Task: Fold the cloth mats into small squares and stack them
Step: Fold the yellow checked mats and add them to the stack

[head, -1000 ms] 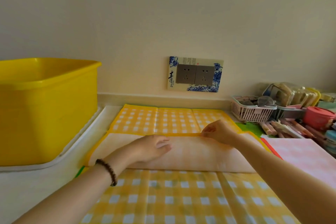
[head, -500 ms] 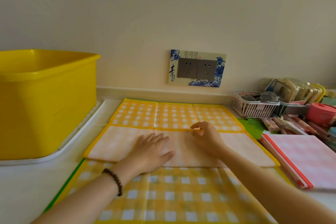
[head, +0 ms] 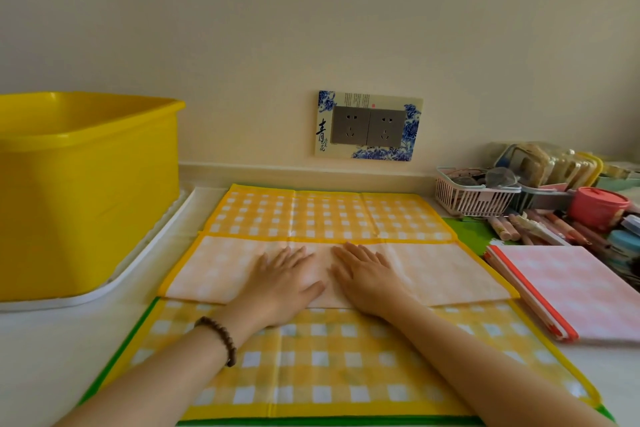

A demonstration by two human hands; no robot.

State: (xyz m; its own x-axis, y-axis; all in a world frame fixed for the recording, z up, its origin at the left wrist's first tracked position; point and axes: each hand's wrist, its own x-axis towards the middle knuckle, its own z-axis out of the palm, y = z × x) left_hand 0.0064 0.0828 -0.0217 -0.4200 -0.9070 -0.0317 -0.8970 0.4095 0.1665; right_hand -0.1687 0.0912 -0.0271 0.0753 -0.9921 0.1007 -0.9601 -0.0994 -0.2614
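Pressing down with straight fingers, the left hand (head: pixel 287 282) and right hand (head: pixel 363 279) lie side by side on the pale turned-over band across the yellow-and-white checked cloth mat (head: pixel 329 215), spread over a green-edged sheet (head: pixel 471 230). Left of the mat, a yellow plastic tub (head: pixel 86 191) in a white tray (head: pixel 69 303) crowds its far corner. Right of it, just beside, lies a folded pink checked cloth (head: pixel 581 291) with a red border. Behind the mat, a blue-flowered 2-socket plate (head: pixel 369 126) reads "青". Bare counter (head: pixel 52 350) shows left of its near half.

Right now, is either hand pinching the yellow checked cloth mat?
No: left hand and right hand lie flat, fingers straight, on the yellow checked cloth mat.
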